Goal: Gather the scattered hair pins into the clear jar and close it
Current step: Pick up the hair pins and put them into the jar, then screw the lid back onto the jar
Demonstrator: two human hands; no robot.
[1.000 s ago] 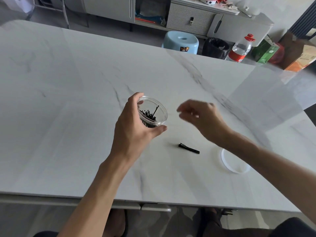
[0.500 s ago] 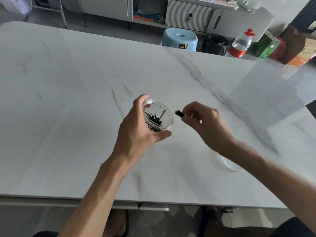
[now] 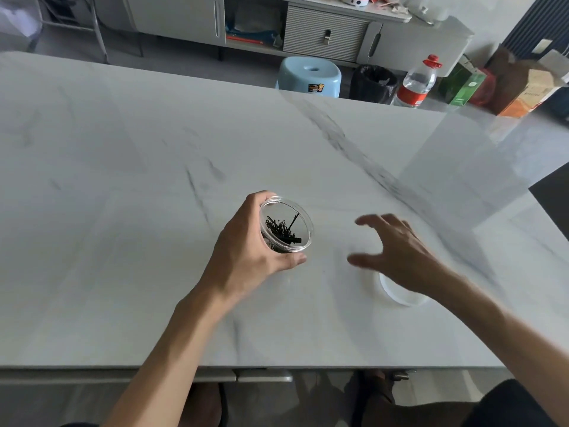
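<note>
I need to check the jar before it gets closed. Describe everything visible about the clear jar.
The clear jar is a short, round container of transparent plastic, open, with no lid on it. It tilts with its mouth toward the camera. A pile of black hair pins lies inside. The left hand wraps its side, fingers below. It is by the marble table.

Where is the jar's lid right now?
The lid lies flat on the table, right of the jar, partly hidden under the open right hand.

Black clip (image 3: 292, 240) now inside jar (image 3: 286, 224); right hand (image 3: 397, 251) emptied, spread, withdrawn.
</note>
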